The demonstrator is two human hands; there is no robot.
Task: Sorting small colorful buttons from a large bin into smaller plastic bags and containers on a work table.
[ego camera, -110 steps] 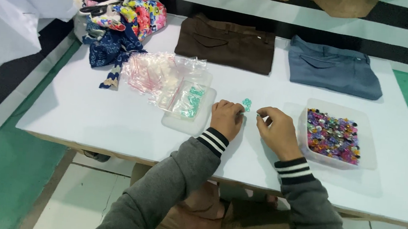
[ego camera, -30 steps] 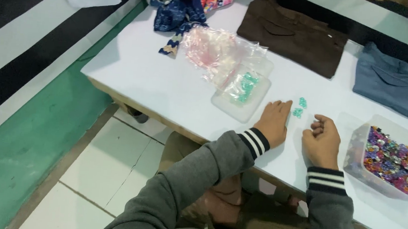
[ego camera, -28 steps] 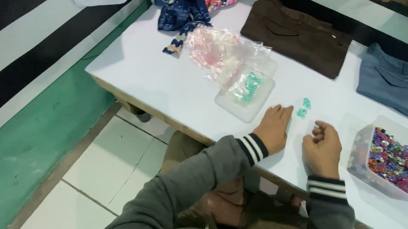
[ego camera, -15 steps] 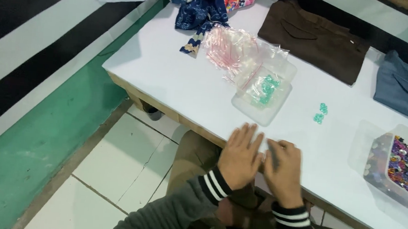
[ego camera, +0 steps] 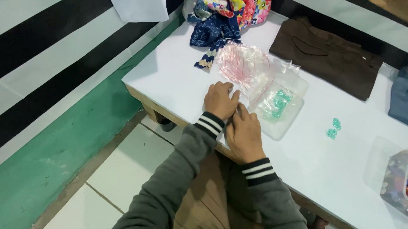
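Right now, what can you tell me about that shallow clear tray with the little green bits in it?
The clear tray is a shallow rectangular container of see-through plastic, lying flat on the white table, turned a little askew. Inside lies a small cluster of pale green beads. A heap of small clear bags with red strips overlaps its far edge. The right hand rests just beside its near corner; whether they touch is unclear.

Your left hand (ego camera: 220, 100) lies palm down with the fingers stretched forward and close together. Your right hand (ego camera: 244, 134) sits just beside it, touching it along the thumb side, fingers pointing up toward the left hand's fingertips. Both forearms, in grey sleeves with striped cuffs, angle in from below and converge at the wrists.
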